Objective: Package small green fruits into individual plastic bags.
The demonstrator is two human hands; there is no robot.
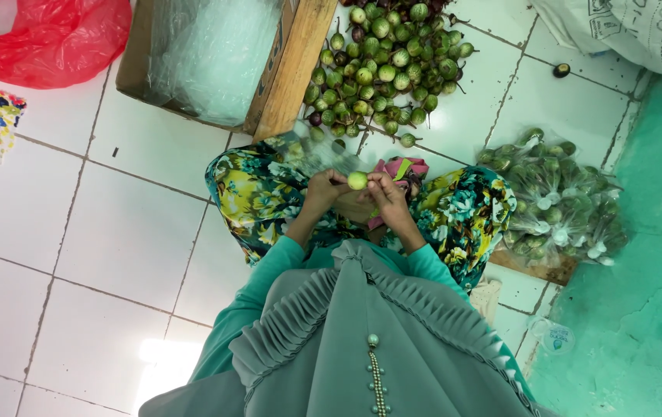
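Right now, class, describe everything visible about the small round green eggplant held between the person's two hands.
The small round green eggplant is pale, smooth and glossy, roughly ball-shaped. It is pinched between the fingertips of the left hand and right hand, raised above the floral lap. Its stem cannot be made out.

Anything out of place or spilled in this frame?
One small dark eggplant lies alone on the white tiles, apart from the heap by the cardboard box. Otherwise nothing stands out; both hands hold one green eggplant.
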